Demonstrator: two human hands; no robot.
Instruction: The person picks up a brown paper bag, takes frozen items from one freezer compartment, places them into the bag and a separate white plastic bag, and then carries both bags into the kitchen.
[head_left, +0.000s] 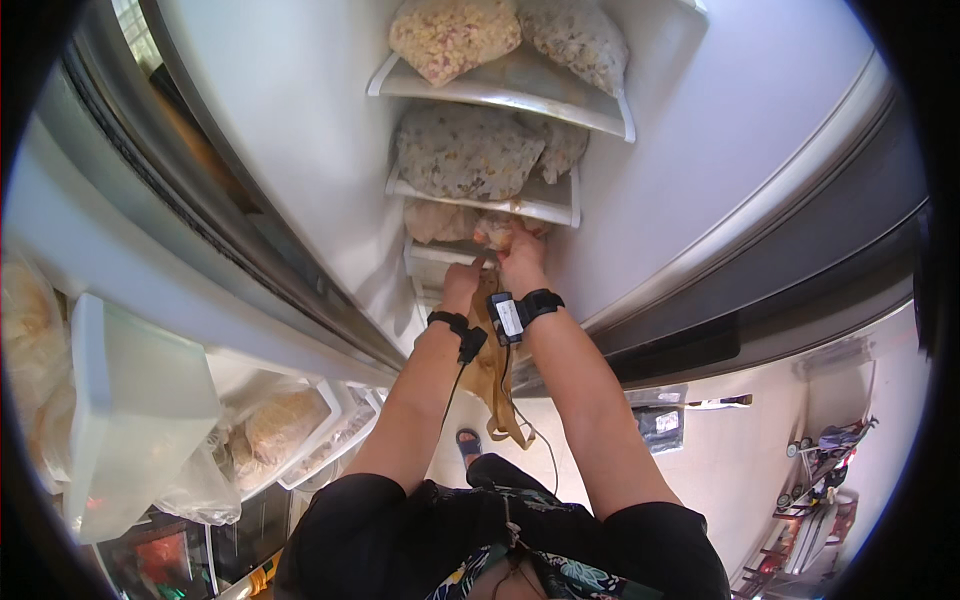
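My right hand (523, 251) reaches under the second shelf of an open refrigerator or freezer, its fingers on a clear plastic bag of reddish and pale food (495, 229). At the front edge of the lower shelf (450, 255) is my left hand (460, 283), one finger extended; whether it holds anything is unclear. A tan cloth bag (489, 360) with straps hangs below and between my wrists; what holds it up is hidden. Another plastic bag of pale food (439, 221) lies left of my right hand.
Frosty bags (469, 154) fill the shelf above, and a bag of pale and pink pieces (454, 37) sits on the top one. The left door holds bins (142, 420) with bagged food (289, 424). A dark door (750, 300) stands open at right. Cables trail from both wrist straps.
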